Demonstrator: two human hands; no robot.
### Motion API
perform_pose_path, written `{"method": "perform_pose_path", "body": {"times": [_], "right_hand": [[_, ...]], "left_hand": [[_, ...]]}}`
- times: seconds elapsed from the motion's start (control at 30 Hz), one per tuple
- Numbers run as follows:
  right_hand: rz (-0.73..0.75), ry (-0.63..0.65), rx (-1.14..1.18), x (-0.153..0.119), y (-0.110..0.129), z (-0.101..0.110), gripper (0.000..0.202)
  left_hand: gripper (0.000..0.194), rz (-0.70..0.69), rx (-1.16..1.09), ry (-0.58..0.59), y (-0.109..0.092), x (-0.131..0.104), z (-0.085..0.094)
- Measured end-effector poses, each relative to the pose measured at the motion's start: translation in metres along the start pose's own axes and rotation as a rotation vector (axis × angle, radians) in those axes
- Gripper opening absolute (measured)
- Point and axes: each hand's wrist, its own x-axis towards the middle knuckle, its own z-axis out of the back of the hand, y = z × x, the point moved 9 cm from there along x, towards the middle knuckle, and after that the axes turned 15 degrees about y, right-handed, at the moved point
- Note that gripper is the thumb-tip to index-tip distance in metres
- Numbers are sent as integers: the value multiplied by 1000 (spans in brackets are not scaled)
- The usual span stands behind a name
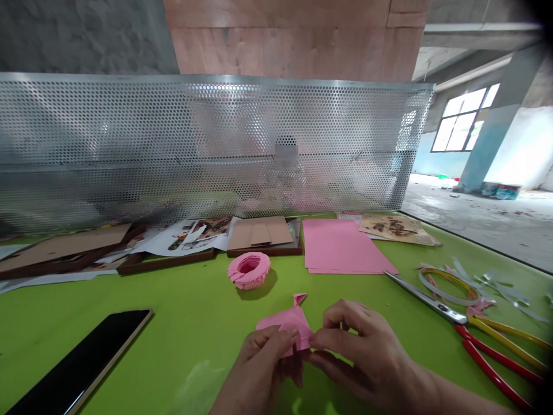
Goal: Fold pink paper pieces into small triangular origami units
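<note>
A small folded piece of pink paper [287,320] is held up over the green table between both hands. My left hand [270,357] pinches its lower part, thumb lying across the front. On the right edge, the thumb and index finger of my right hand [363,346] close on the same paper. Just beyond its top lies or sticks up a small pink folded point [299,299]; whether it joins the held piece I cannot tell. A pink pleated paper ring [249,271] rests on the table past my left hand.
Pink sheets [341,248] lie stacked at the back. Scissors [444,311] with red and yellow handles and a tape roll [449,285] are at the right. A phone [86,363] lies at the left. Frames with cardboard [259,230] line the perforated metal screen [207,144].
</note>
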Motion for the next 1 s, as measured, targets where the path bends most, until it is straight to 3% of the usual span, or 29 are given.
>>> {"method": "perform_pose_path", "body": {"times": [0.13,0.27,0.47,0.6,0.7,0.83,1.0], "right_hand": [[37,-69,-60,-5,3,2,6],[49,-56,-130,-6,4,-1,7],[68,-30,-196,-4,8,-3,12],[67,29,-175,-3,9,-5,14],[51,46,-88,-2,7,-5,12],[-30,30,201,2,-5,-4,9],[-127,-8,455,2,-20,-6,11]], "left_hand": [[22,14,16,23,4,0,0],[25,-9,68,5,5,1,4],[34,-31,374,97,-5,5,-6],[36,-52,564,89,-15,4,-10],[37,-66,613,91,-19,1,-12],[37,-77,612,116,-19,0,-14],[31,-77,439,132,-13,0,-13]]}}
